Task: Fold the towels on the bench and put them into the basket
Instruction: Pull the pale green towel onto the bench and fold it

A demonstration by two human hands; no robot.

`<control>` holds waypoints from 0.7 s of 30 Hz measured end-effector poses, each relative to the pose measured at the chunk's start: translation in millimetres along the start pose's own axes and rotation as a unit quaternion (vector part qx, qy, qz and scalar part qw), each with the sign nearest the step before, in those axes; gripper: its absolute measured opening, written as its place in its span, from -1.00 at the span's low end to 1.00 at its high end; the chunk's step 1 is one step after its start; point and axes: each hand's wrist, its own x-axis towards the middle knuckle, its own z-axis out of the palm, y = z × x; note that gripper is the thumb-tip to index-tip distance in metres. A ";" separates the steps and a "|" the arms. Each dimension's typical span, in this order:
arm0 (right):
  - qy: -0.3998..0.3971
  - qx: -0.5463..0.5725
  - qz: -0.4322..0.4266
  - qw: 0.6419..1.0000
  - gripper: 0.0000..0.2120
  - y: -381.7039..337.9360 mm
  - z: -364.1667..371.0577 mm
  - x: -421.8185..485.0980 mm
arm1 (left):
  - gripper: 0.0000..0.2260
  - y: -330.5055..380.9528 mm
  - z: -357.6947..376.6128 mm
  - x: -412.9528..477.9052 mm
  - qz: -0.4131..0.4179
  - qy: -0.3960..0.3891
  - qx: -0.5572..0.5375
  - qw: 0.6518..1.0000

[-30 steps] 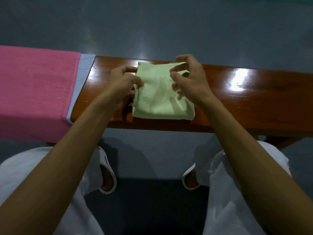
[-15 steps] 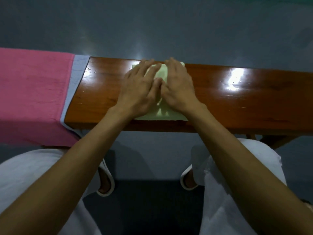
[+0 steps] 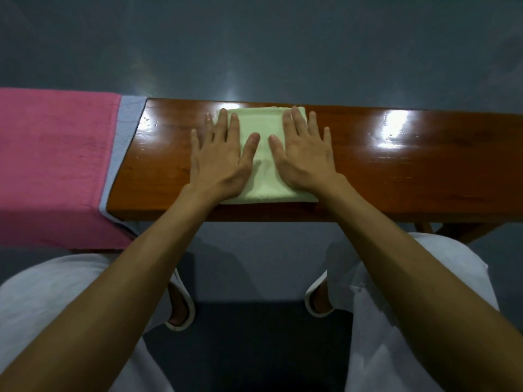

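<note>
A small pale green towel, folded into a square, lies flat on the glossy brown wooden bench. My left hand presses flat on the towel's left edge with fingers spread, partly on the wood. My right hand presses flat on its right side, fingers straight and spread. A pink towel lies draped over the bench's left end, with a light blue towel showing beneath its right edge. No basket is in view.
Grey floor lies beyond and below the bench. My knees in white clothing and my feet in white slippers are under the bench's near edge. A bench leg shows at the right.
My hands held the green towel's top edge up, laid it down folded, pressed it at the centre, and have now slid apart to its left and right sides.
</note>
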 end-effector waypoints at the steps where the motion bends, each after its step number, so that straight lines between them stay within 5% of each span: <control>1: 0.000 0.012 0.010 1.000 -0.34 3.7 -1.3 1.8 | -0.26 -2.3 -0.8 0.4 0.000 -0.001 -0.001 1.000; 8: -0.004 0.072 -0.007 0.997 -0.40 12.2 -7.9 -0.4 | -0.38 -10.6 -6.6 -4.6 0.017 -0.025 -0.055 0.998; 13: 0.059 0.189 -0.011 0.980 -0.41 20.6 -22.5 -5.6 | -0.46 -16.2 -27.0 -17.3 0.033 0.010 -0.223 0.974; 16: 0.099 0.229 -0.063 0.966 -0.41 25.3 -31.9 -18.1 | -0.57 -18.1 -42.1 -27.4 0.079 0.062 -0.296 0.950; 21: 0.096 0.197 -0.156 0.963 -0.55 31.2 -26.7 -48.1 | -0.73 -23.4 -44.5 -50.2 0.116 0.000 -0.303 0.946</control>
